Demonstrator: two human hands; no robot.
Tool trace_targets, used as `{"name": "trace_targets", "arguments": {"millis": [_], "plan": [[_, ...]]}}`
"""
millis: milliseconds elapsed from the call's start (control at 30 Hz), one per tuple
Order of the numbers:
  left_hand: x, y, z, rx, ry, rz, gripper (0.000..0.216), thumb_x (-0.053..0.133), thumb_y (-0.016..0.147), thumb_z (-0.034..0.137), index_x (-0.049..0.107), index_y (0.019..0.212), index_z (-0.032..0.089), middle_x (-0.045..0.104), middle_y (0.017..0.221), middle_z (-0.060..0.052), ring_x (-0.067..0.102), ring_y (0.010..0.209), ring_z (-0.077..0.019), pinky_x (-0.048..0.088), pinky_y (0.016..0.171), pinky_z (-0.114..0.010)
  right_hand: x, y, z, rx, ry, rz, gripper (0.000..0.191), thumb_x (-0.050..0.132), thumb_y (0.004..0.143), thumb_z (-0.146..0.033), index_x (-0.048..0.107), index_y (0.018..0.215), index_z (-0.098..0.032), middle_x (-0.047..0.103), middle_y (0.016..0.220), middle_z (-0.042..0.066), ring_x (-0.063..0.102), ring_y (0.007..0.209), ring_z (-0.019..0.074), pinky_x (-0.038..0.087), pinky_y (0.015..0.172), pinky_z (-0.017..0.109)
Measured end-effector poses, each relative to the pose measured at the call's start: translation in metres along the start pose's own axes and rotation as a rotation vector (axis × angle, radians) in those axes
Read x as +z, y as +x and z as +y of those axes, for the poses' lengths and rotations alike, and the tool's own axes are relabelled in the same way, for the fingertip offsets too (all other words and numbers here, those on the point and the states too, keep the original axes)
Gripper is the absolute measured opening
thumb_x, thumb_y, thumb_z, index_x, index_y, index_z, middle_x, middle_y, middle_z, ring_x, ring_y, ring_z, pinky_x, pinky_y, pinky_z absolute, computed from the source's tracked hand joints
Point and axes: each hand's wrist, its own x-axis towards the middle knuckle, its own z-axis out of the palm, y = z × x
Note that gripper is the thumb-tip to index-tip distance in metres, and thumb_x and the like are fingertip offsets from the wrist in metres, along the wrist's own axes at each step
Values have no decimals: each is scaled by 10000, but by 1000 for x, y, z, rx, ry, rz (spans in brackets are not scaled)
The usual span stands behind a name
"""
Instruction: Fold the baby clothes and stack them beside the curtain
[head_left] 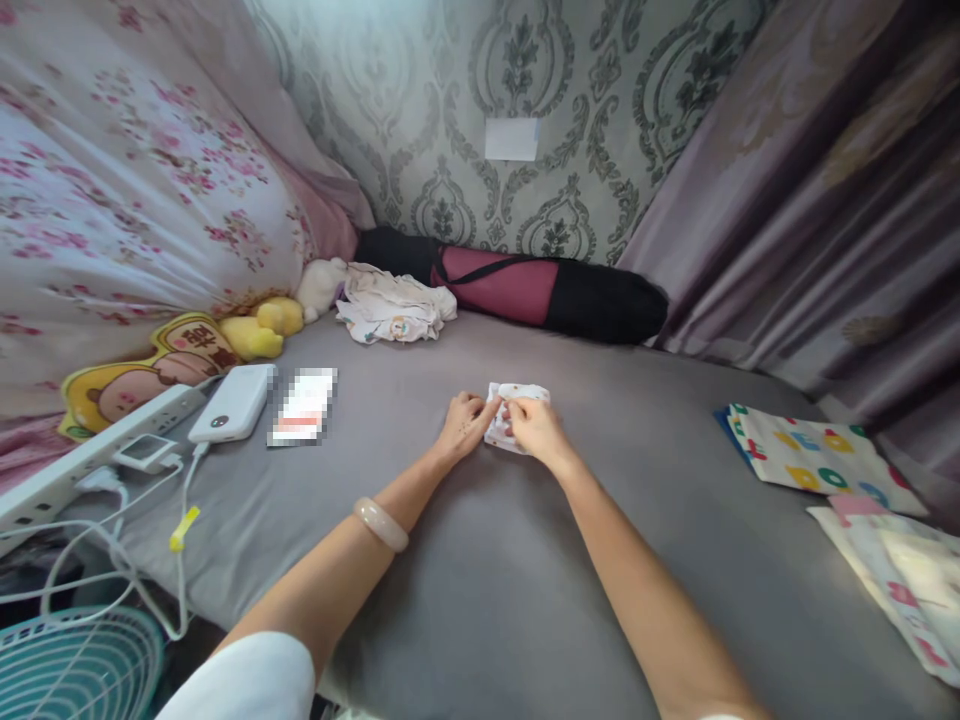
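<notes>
Working on a small folded cloth (529,391) on the grey sheet (465,570) before me, I seem to be neatening its fold; the next move calls for light, steady pressure. My left hand (463,422) lays a finger on its left side; my right hand (537,426) curls over it, hiding much, so I can't tell whether either pinches.

A grey fabric-covered surface (480,610) occupies the middle and lower frame. A small folded patterned cloth (499,436) lies at frame center. Upper center: a long maroon-and-black bag (502,287); adjacent, lower left of it, a crumpled white cloth (391,305). Left: a white power bank (236,400) and, just beside it, a pixelated rectangular item (303,406). Right: a letter-printed fabric item (817,452). Lower right: a pink-and-white item (896,575).
</notes>
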Motion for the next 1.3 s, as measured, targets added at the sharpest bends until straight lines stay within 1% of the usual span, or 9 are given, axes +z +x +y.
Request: {"name": "trace_targets", "arguments": {"millis": [100, 200, 267, 367, 533, 833, 1000, 1167, 1300], "plan": [[3, -2, -1, -14, 52, 17, 310, 657, 778, 480, 684, 781, 171, 619, 992, -89, 565, 990, -225, 444, 950, -373, -18, 8, 12, 8, 127, 164, 361, 346, 959, -271, 643, 1140, -173, 713, 1072, 93, 691, 883, 183, 508, 818, 285], [4, -2, -1, -37, 67, -5, 236, 692, 744, 406, 676, 788, 175, 606, 1023, -87, 556, 1010, -231, 446, 946, -379, -29, 15, 21, -142, 20, 397, 425, 319, 960, -262, 563, 1277, -119, 620, 1271, 151, 581, 1173, 213, 421, 1009, 342], [3, -2, -2, -40, 69, -11, 205, 684, 745, 377, 670, 796, 179, 604, 1025, -80, 556, 1012, -230, 442, 954, -385, -26, 17, 25, -227, -106, 453, 482, 285, 964, -264, 482, 1368, -92, 487, 1425, 169, 419, 1343, 230, 320, 1102, 402], [3, -2, -3, -35, 74, 1, 230, 665, 757, 368, 662, 883, 175, 604, 994, -73, 559, 991, -225, 449, 940, -390, -4, 17, 29, -244, -311, 354, 546, 254, 977, -312, 358, 1457, -72, 320, 1536, 171, 221, 1445, 255, 190, 1153, 478], [4, -3, -6, -40, 7, 75, 255, 510, 892, 366, 620, 1021, 175, 620, 990, -77, 567, 956, -198, 464, 909, -373, 28, 13, 35, -187, -512, 34, 597, 247, 992, -389, 372, 1444, -21, 378, 1496, 208, 298, 1410, 292, 169, 1151, 455], [1, 0, -6, -41, -13, 65, 273, 357, 958, 276, 613, 977, 186, 640, 1006, -77, 568, 1019, -193, 440, 957, -374, 15, 13, 24, -146, -484, -3, 609, 219, 1003, -396, 339, 1462, -14, 342, 1520, 189, 269, 1424, 287, 152, 1158, 453], [-2, -2, -5, -39, -33, 66, 294, 327, 964, 272, 605, 1002, 182, 634, 1022, -83, 569, 1037, -191, 432, 973, -365, 23, 3, 8, -256, -467, 169, 635, 192, 1003, -407, 266, 1491, -8, 228, 1565, 188, 150, 1465, 266, 64, 1177, 459], [-1, -5, -6, -24, -54, 81, 298, 316, 960, 269, 601, 989, 186, 632, 1007, -83, 571, 1010, -193, 437, 956, -366, 45, -5, 9, -310, -527, 1, 620, 280, 981, -375, 312, 1474, 0, 257, 1553, 197, 205, 1450, 284, 141, 1171, 419], [-2, -4, -7, 3, -65, 87, 313, 319, 954, 289, 609, 972, 175, 638, 978, -89, 578, 982, -197, 444, 932, -365, 48, -3, 12, -308, -528, -16, 637, 287, 977, -367, 293, 1475, 31, 236, 1557, 207, 203, 1447, 305, 141, 1173, 431]]}}
